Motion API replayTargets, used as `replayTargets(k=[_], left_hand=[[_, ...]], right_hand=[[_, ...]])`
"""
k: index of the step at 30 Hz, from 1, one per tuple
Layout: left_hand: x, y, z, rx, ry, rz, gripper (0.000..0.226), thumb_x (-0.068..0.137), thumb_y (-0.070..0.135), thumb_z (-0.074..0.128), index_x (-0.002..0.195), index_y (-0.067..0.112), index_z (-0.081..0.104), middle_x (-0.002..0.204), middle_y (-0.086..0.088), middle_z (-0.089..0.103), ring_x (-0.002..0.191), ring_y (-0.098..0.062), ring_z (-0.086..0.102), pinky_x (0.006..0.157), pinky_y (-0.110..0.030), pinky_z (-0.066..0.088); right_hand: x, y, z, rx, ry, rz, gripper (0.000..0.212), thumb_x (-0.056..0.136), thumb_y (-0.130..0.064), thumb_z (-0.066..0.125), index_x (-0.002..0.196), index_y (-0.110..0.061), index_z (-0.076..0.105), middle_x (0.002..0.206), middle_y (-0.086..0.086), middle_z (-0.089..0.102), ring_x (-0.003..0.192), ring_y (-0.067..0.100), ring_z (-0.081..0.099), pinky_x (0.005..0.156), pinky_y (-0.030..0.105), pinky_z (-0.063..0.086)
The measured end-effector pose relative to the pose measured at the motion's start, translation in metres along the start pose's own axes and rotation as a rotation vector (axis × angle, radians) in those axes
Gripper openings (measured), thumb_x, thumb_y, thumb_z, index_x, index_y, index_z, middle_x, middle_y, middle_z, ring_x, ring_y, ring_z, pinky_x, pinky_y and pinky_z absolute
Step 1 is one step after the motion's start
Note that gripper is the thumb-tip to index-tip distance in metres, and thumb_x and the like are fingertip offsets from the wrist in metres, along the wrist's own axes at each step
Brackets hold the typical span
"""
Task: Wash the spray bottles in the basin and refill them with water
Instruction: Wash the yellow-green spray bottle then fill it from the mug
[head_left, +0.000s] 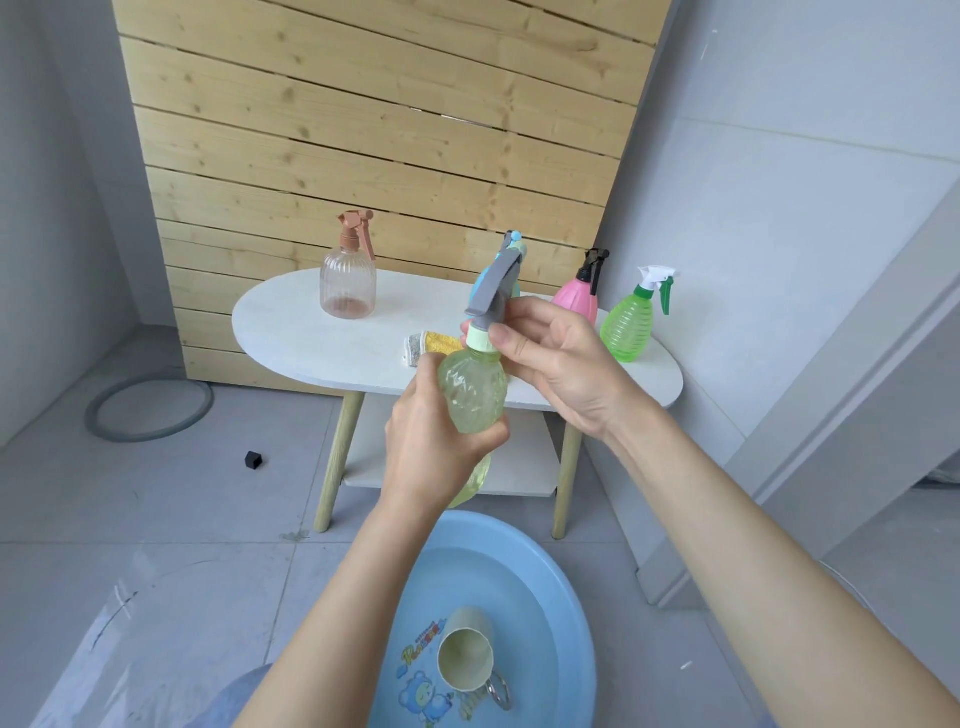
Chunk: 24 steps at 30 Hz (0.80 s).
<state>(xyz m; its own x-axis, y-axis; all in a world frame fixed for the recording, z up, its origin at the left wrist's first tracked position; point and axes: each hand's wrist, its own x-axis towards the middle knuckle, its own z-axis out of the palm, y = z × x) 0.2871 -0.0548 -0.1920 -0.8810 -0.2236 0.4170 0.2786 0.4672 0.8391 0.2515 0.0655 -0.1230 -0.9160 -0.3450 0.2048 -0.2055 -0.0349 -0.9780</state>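
I hold a pale yellow-green spray bottle upright above the blue basin. My left hand wraps its body. My right hand pinches the pale collar under its grey trigger head. The basin holds water and a cream cup lying on its side. On the white oval table stand a clear pink ribbed bottle, a blue bottle partly hidden behind the held one, a pink bottle and a bright green bottle.
A yellow-and-grey cloth lies on the table behind my left hand. A wooden slat panel backs the table. On the tiled floor are a grey ring and a small black cube.
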Motion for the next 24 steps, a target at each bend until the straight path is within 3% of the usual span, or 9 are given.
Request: replayTargets(k=[3,9,15,20,24], left_hand=[[-0.001,-0.001,0.001,-0.038,-0.04,-0.037,0.056,0.069,0.028,0.079,0.112,0.017,0.044,0.083,0.01,0.055,0.087,-0.023,0.055,0.07,-0.03,0.039],[0.0,0.001,0.002,-0.075,-0.065,-0.051,0.06,0.069,0.03,0.08,0.115,0.015,0.045,0.085,0.006,0.059,0.088,-0.023,0.058,0.074,-0.032,0.045],[0.002,-0.001,0.004,-0.079,-0.056,-0.064,0.058,0.068,0.03,0.08,0.112,0.017,0.044,0.086,0.007,0.058,0.089,-0.024,0.058,0.074,-0.031,0.045],[0.003,-0.001,0.006,-0.064,-0.06,-0.049,0.06,0.069,0.031,0.08,0.114,0.016,0.044,0.09,0.005,0.059,0.093,-0.024,0.058,0.08,-0.036,0.047],[0.003,-0.001,0.007,-0.076,-0.029,-0.069,0.062,0.069,0.031,0.08,0.117,0.016,0.044,0.092,0.005,0.06,0.094,-0.023,0.057,0.08,-0.035,0.046]], right_hand=[[0.002,-0.003,-0.004,-0.035,-0.064,0.038,0.03,0.088,-0.009,0.061,0.117,-0.003,0.059,0.114,0.016,0.064,0.108,0.027,0.06,0.103,0.041,0.045],[0.003,-0.005,-0.01,0.098,-0.075,0.06,0.04,0.082,-0.015,0.058,0.12,-0.002,0.058,0.118,0.017,0.064,0.117,0.03,0.059,0.096,0.042,0.05],[0.003,0.004,-0.008,0.127,-0.047,0.026,0.036,0.082,-0.013,0.059,0.116,-0.002,0.058,0.117,0.018,0.065,0.12,0.036,0.056,0.102,0.046,0.046],[0.004,0.008,-0.008,0.114,-0.045,0.036,0.035,0.081,-0.016,0.059,0.114,-0.003,0.058,0.115,0.018,0.066,0.113,0.031,0.061,0.096,0.04,0.05],[0.006,0.014,-0.001,0.084,0.03,0.005,0.027,0.085,-0.011,0.066,0.109,-0.003,0.059,0.113,0.021,0.064,0.113,0.035,0.059,0.1,0.047,0.046]])
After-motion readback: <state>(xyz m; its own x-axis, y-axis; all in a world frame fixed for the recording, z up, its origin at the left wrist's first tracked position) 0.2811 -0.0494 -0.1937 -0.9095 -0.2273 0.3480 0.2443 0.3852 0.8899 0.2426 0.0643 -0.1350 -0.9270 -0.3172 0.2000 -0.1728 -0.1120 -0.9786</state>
